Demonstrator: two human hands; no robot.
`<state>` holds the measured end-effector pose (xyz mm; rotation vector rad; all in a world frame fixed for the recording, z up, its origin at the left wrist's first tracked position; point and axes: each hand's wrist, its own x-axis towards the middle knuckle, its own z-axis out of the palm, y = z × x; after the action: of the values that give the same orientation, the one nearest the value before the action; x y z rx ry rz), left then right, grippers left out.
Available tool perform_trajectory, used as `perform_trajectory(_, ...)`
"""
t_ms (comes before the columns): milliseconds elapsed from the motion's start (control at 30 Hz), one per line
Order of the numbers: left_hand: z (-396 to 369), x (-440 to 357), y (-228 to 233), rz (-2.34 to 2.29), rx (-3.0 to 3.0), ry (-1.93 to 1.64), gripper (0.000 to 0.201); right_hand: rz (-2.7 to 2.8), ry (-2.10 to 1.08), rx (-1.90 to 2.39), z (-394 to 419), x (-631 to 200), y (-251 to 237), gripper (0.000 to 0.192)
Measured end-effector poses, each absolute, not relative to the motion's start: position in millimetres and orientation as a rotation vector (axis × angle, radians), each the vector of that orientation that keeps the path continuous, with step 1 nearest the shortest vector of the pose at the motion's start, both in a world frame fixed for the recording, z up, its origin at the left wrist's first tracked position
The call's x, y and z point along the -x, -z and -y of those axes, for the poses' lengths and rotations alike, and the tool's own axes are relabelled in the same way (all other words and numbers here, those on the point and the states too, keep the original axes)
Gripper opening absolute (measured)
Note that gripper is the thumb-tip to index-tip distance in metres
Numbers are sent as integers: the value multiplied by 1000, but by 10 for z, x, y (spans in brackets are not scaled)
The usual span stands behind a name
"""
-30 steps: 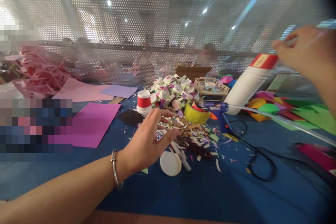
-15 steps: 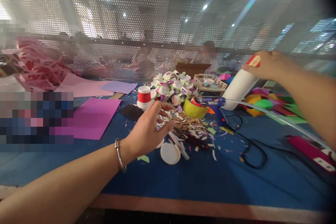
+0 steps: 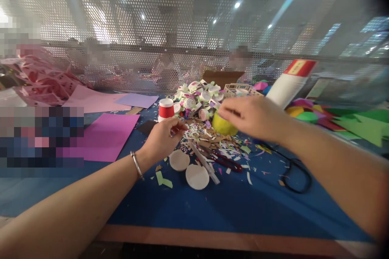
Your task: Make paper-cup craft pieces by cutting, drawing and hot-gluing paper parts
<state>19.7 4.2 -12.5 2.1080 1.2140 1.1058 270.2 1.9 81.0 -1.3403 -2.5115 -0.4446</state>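
Two hands converge on the scrap pile (image 3: 209,139). Left hand (image 3: 162,139) sits at the pile's left edge, fingers curled in and pinched on a small scrap, too small to identify, wrist bangle up. Right hand (image 3: 251,117) hovers over the yellow tape roll (image 3: 223,126) on the pile's far-right side, fingers bent down; blurred, can't tell if it grips. Two white discs (image 3: 197,176) lie just this side of the pile.
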Motion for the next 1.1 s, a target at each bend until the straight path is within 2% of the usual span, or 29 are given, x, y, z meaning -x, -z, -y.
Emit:
perform_trajectory(167, -21, -217, 122, -1226, -2168, -1102, 11, 2785, 66, 1360, 134, -2603, -271, 15)
perform_trajectory(333, -67, -207, 116, -1260, -2126, -1110, 11, 2741, -5, 1288, 35, -2708, -60, 29)
perform_trajectory(533, -109, -213, 79, -1363, -1969, -1122, 12, 2724, -27, 1313, -33, -2733, 32, 35)
perform_trajectory(700, -117, -263, 105, -1337, -1971, -1157, 11, 2675, 74, 1280, -31, -2689, 93, 29)
perform_trajectory(867, -57, -311, 84, -1304, -2010, -1144, 12, 2528, 98, 1282, -59, -2693, 105, 35)
perform_trajectory(1033, 16, -382, 66, -1135, -2090, -1039, 29, 2343, -225, 1198, -18, -2679, 41, 30)
perform_trajectory(1100, 23, -415, 87, -1062, -2107, -976, 30, 2295, -393, 1169, 11, -2662, 24, 27)
